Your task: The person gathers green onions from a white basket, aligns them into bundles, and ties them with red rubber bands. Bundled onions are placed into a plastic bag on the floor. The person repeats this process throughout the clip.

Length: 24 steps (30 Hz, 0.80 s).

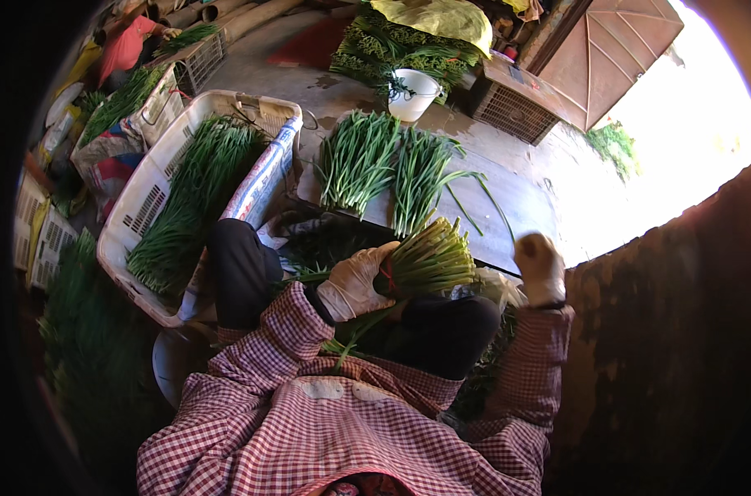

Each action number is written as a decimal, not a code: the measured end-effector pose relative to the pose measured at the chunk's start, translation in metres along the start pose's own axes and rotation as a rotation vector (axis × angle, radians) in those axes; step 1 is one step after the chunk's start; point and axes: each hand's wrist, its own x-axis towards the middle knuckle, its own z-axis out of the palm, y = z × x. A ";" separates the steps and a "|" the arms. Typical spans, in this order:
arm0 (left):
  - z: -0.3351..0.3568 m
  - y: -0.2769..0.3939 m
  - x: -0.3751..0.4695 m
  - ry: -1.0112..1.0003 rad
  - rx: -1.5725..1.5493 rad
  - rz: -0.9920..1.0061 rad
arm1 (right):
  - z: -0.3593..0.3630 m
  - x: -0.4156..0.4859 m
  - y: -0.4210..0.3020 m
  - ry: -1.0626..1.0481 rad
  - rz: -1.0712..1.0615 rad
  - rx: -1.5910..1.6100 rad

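Observation:
My left hand, in a pale glove, grips a bundle of green stalks bound with a red tie. The cut stem ends point up and right, and the leaves trail down across my lap. Raised at the right is my gloved right hand, slightly blurred, fingers curled; whether something thin is in it I cannot tell. Beyond my knees, a low flat board carries two piles of long green leaves and some loose blades.
A white plastic crate of greens stands at my left. Past the board are a white bucket, stacked greens and an upturned crate. A wall rises close on the right. Another person works at the far left.

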 end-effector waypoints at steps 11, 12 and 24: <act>0.016 -0.028 0.007 0.005 -0.085 -0.121 | -0.023 -0.029 -0.036 -0.154 0.082 0.235; 0.015 -0.025 0.007 0.003 -0.066 -0.127 | -0.024 -0.017 -0.060 -0.169 0.071 0.288; 0.014 -0.005 -0.006 0.014 0.082 -0.132 | 0.039 0.024 -0.143 -0.070 -0.346 0.182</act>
